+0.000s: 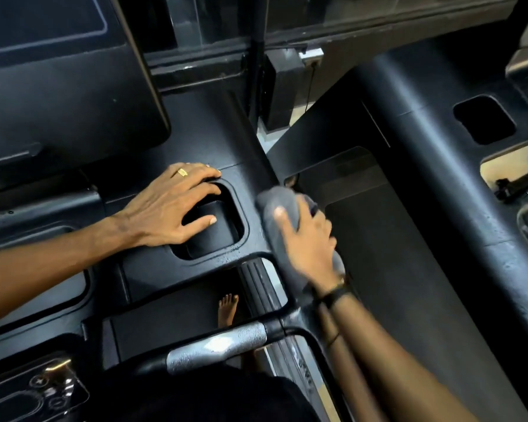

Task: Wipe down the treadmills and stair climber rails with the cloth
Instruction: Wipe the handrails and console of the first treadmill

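Cloth (pixel 282 208) on rail: I wipe the right edge of a treadmill console, centre of the frame.

My right hand (pixel 310 239) is clamped around the grey cloth and the black rail (pixel 287 269) beneath it, thumb over the top, blurred with motion; my left hand (pixel 168 205) lies flat with fingers apart on the console (pixel 195 132), its tips at the rim of the cup recess (pixel 223 233). Droplets shine on the console edge and on the silver grip (pixel 217 348) at lower centre. Wet plastic could let my bracing palm slide into the recess. My bare foot (pixel 227 310) stands on the belt below, where drips may make it slippery. A loose fold of cloth could slip off the rail edge and fall into the gap toward the neighbouring treadmill (pixel 409 239), at right.
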